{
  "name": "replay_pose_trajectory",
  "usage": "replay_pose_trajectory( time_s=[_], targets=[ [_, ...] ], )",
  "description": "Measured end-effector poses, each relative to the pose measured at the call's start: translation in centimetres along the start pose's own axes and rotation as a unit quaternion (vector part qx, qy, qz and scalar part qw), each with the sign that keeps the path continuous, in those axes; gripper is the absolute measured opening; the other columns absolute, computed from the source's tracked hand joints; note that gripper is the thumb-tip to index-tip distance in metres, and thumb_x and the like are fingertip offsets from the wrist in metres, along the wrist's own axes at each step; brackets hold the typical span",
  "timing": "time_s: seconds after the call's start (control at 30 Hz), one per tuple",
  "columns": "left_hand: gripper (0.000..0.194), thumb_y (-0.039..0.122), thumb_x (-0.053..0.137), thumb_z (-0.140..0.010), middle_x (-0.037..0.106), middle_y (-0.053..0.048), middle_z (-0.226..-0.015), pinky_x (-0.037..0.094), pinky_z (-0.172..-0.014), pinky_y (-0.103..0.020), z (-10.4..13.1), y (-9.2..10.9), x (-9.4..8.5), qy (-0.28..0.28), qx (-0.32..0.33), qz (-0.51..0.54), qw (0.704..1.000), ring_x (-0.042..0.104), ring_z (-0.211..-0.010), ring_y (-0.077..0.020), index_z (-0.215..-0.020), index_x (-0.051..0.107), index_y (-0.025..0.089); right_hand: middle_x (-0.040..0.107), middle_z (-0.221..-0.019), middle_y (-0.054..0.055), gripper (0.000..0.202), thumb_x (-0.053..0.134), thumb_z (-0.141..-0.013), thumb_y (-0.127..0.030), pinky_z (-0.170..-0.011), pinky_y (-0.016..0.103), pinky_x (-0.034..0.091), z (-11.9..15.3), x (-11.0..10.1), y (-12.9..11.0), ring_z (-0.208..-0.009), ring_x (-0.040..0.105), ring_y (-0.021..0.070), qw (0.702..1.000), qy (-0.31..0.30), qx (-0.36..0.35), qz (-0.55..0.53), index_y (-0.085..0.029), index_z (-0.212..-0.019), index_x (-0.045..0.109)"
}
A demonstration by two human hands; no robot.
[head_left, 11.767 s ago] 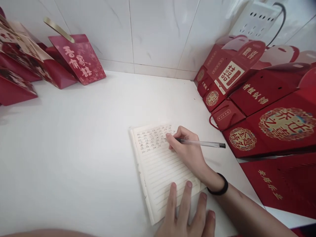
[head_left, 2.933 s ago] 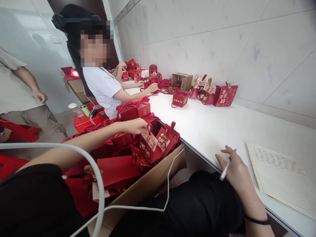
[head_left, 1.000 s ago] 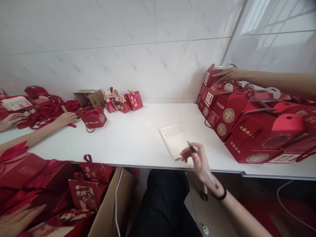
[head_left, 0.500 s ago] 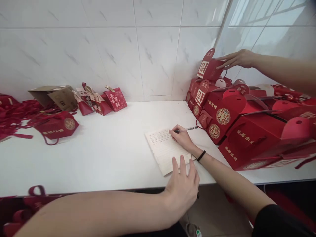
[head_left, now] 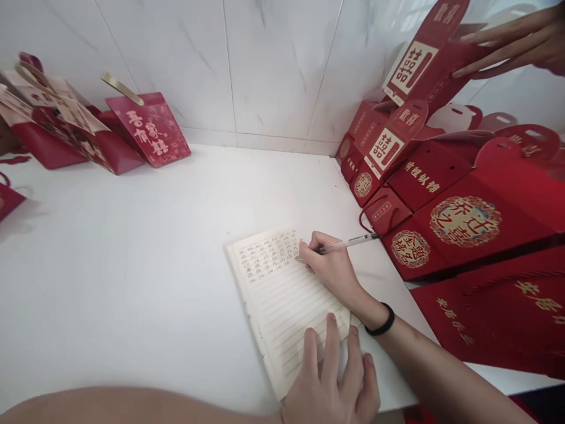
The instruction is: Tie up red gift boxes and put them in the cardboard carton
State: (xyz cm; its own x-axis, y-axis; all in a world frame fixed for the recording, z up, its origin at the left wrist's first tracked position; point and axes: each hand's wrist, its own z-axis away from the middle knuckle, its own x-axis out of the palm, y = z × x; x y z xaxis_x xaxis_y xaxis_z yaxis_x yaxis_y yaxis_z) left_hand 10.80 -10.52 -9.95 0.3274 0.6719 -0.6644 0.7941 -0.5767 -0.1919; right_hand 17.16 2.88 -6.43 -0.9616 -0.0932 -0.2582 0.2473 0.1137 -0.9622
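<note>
A lined notebook [head_left: 282,312] lies tilted on the white table, rows of small handwritten marks covering its upper part. In my right hand [head_left: 333,265] is a slim pen [head_left: 346,242] with a clear barrel, its tip at the right end of the written rows. A black band [head_left: 382,321] circles my right wrist. My left hand [head_left: 333,377] has its fingers spread over the lower right of the page. Whether every fingertip presses on the paper, I cannot tell.
Red gift boxes [head_left: 463,221] with gold lettering are stacked along the right side. Another person's hand [head_left: 521,44] touches an upper box [head_left: 412,68] there. More small boxes [head_left: 152,129] stand at the back left against the tiled wall [head_left: 273,70].
My view has come closer to the notebook, so the page and boxes look larger. My right hand still holds the pen on the page. The other person's hand stays at the upper box.
</note>
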Motion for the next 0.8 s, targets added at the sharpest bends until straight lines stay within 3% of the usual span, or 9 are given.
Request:
replay_pose_trajectory(
  time_s=[0.43, 0.67, 0.8],
  targets=[
    [0.015, 0.026, 0.061, -0.08, 0.07, -0.004, -0.101, 0.052, -0.065, -0.038, -0.38, 0.22, -0.19, -0.018, -0.035, 0.013, 0.999, 0.066, -0.09, -0.0291, -0.093, 0.058, 0.019, 0.035, -0.042, -0.007, 0.03, 0.054, -0.071, -0.024, -0.042, 0.019, 0.024, 0.14, -0.28, -0.51, -0.042, 0.031, 0.0068, 0.998, -0.006, 0.001, 0.059, -0.02, -0.052, 0.031],
    [0.013, 0.025, 0.062, -0.079, 0.07, -0.003, -0.098, 0.05, -0.066, -0.039, -0.55, 0.19, -0.33, -0.003, -0.037, 0.01, 0.999, 0.066, -0.089, -0.0293, -0.09, 0.058, 0.019, 0.039, -0.042, -0.006, 0.03, 0.053, -0.072, -0.028, -0.043, 0.019, 0.027, 0.12, -0.28, -0.58, -0.042, 0.035, 0.0074, 0.998, 0.001, 0.004, 0.064, -0.02, -0.052, 0.033],
    [0.013, 0.027, 0.064, -0.079, 0.07, -0.002, -0.097, 0.048, -0.068, -0.042, -0.59, 0.13, -0.29, -0.004, -0.028, 0.01, 1.0, 0.066, -0.09, -0.0305, -0.089, 0.058, 0.02, 0.031, -0.044, -0.007, 0.03, 0.053, -0.071, -0.026, -0.042, 0.02, 0.023, 0.06, -0.28, -0.4, -0.043, 0.03, 0.0069, 0.998, 0.016, -0.003, 0.067, -0.02, -0.052, 0.031]
  ],
)
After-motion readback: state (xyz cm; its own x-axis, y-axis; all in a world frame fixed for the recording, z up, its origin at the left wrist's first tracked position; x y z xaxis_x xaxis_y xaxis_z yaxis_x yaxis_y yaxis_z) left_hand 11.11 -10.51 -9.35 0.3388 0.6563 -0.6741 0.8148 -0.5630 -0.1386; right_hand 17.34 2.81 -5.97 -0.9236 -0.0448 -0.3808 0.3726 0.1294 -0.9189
